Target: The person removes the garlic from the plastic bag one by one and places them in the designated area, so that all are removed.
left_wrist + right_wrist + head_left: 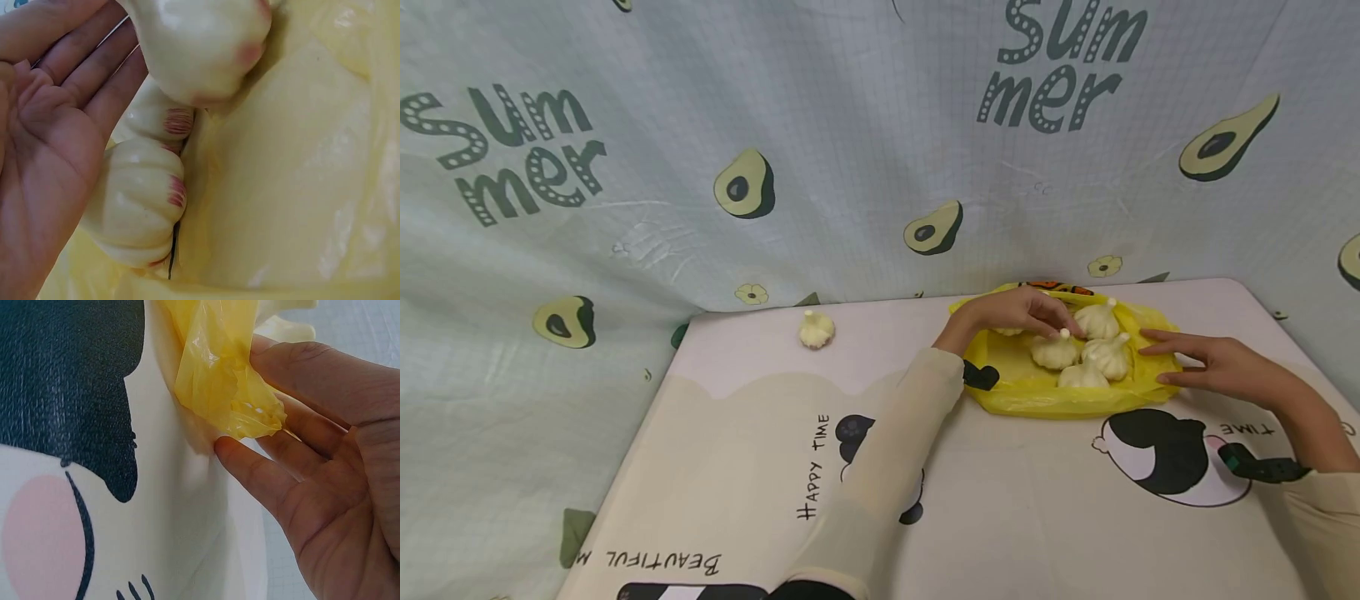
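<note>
Several white garlic bulbs lie in a spread yellow plastic bag [1015,400] towards the right of the table in the head view. My left hand [1026,310] reaches over the bag and pinches one garlic bulb [1055,352] by its neck. That bulb fills the top of the left wrist view, with other garlic bulbs [134,200] beneath it. At the bag's right side, my right hand [1232,371] touches the yellow plastic with extended fingers. The right wrist view shows the bag's crumpled corner [219,381] against those fingers.
A single garlic bulb [816,330] stands apart near the table's back left. The printed tablecloth [1015,500] covers the table. Behind it hangs a curtain [850,133] with avocado prints, close to the back edge.
</note>
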Tool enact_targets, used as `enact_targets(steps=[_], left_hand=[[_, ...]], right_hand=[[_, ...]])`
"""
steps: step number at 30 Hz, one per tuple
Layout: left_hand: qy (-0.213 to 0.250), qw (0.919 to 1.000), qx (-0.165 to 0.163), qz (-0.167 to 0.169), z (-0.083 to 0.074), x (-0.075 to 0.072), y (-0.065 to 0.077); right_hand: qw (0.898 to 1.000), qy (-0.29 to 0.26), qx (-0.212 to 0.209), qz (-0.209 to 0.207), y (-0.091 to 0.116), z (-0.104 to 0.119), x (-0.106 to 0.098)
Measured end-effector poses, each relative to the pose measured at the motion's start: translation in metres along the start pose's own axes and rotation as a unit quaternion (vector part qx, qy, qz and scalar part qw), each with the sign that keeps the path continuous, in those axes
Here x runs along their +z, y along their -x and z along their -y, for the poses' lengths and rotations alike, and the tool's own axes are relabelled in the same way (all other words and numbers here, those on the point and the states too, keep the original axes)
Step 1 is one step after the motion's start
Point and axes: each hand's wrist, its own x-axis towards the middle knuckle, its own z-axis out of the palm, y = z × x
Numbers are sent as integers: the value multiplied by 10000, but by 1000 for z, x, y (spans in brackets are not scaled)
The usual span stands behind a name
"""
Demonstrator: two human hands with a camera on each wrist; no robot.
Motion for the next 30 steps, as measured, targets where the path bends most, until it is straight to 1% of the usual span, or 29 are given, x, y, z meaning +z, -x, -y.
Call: enact_targets(steps=[3, 7, 10, 11, 12, 16, 19, 21, 24, 27, 30], left_hand=[[42, 10000, -5, -12, 0, 2, 1], [272, 9996, -3, 37, 2, 3, 3], [370, 9993, -111, 3, 2, 4, 5], [356, 9993, -99, 3, 2, 4, 6], [321, 9994, -124, -13, 2, 4, 6], [43, 10000, -24, 35, 4, 5, 8], [-286, 9995, 99, 38, 5, 5, 9], [-459, 9989, 125, -21, 5, 6, 9], [-560, 9983, 134, -124, 6, 7, 9], [-482, 9986, 52, -220, 7, 9, 9], [-516, 9982, -31, -300, 7, 9, 11]], right_hand=[[10000, -9, 20, 26, 0, 0, 1], [10000, 16, -26, -23, 1, -1, 2], [9999, 44, -69, -87, 1, -2, 3], [9999, 43, -88, -110, 1, -3, 3], [9998, 59, -102, -134, 1, -3, 3], [9996, 146, -141, -181, 0, -3, 4], [9993, 299, -123, -211, 0, -3, 3], [9992, 339, -108, -204, 0, -3, 3], [9995, 263, -87, -130, 0, -2, 3], [9997, 190, -89, -87, 0, -2, 3], [9997, 224, -84, -103, 0, -1, 2]])
